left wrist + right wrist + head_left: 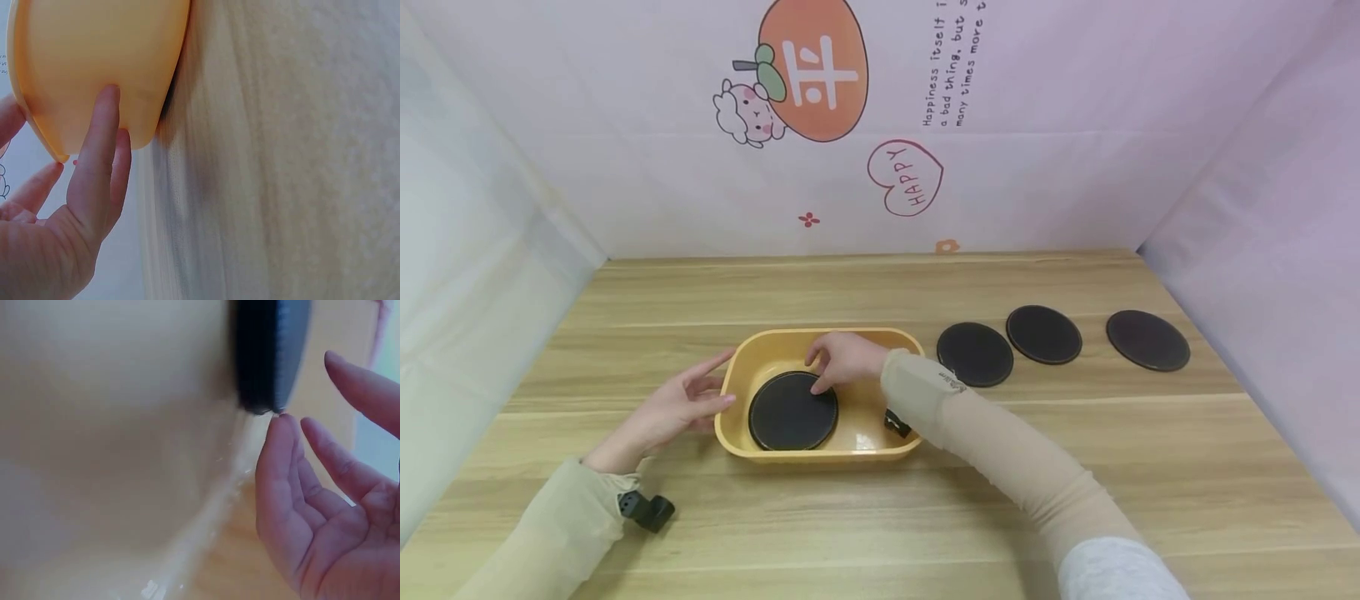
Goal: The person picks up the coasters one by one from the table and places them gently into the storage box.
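A yellow oval-cornered plastic basin (850,457) stands on the wooden table. Inside, toward its left end, lies a round black coaster (790,414) with a stitched rim. My right hand (850,358) reaches into the basin. In the right wrist view its fingertips are right at the edge of the coaster (262,356), with thumb and fingers spread apart. My left hand (673,408) is at the basin's left end. Its fingers lie nearly straight along the outer wall of the basin (106,50) in the left wrist view, with fingertips at the rim.
Three more black coasters lie to the right of the basin: one nearest (975,354), one just behind it (1043,334), and one farther right (1147,340). White cloth with printed drawings (812,71) hangs behind the table, and plain cloth lines both sides.
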A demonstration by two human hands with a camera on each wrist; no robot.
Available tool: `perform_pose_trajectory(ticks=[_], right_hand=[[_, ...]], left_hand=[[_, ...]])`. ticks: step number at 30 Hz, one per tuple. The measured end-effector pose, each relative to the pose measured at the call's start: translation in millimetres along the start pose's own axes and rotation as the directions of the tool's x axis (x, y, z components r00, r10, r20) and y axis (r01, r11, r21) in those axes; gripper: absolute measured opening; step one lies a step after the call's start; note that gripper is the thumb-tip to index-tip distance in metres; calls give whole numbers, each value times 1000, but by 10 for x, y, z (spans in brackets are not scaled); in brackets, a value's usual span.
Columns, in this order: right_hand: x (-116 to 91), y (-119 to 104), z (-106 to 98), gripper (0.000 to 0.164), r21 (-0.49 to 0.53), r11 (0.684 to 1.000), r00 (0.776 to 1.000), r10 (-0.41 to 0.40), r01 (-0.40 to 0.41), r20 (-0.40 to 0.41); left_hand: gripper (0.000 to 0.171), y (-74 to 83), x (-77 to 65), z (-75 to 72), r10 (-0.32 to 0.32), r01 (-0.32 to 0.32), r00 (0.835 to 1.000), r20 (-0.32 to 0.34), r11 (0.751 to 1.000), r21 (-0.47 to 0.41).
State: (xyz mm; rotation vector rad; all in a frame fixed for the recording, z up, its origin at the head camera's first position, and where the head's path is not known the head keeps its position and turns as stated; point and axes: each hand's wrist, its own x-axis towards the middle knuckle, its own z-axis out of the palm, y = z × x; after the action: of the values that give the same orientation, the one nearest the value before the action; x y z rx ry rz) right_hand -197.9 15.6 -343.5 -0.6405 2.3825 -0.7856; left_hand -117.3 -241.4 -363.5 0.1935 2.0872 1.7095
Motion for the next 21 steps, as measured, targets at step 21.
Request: perform_pose_trajectory(ticks=[21], right_hand=[[-585, 59, -605, 45, 367, 919, 990, -139, 140, -30]], left_hand=[[79, 4, -10, 4, 7, -7, 1000, 5, 1000, 2]])
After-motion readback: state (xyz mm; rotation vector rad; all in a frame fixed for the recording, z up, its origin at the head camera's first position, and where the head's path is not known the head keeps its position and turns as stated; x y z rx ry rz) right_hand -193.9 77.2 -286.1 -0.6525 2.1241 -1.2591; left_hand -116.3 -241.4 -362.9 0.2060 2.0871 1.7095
